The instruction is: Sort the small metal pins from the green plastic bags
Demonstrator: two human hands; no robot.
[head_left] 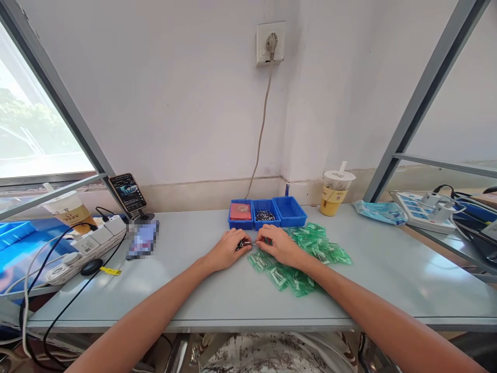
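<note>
Leaning on a stand at rear left of the surface [202, 290]: phone [127, 192], screen glowing. Lying beside it: white power strip [91, 242], black cables trailing off the front edge. Standing at left behind the frame bar: lidded drink cup [70, 209]. Standing at rear right: second drink cup [336, 194], straw sticking up. Resting just right of that cup: blue packet [380, 212]. Hanging from the wall socket [270, 43]: grey cord [261, 134], running down behind the surface.
</note>
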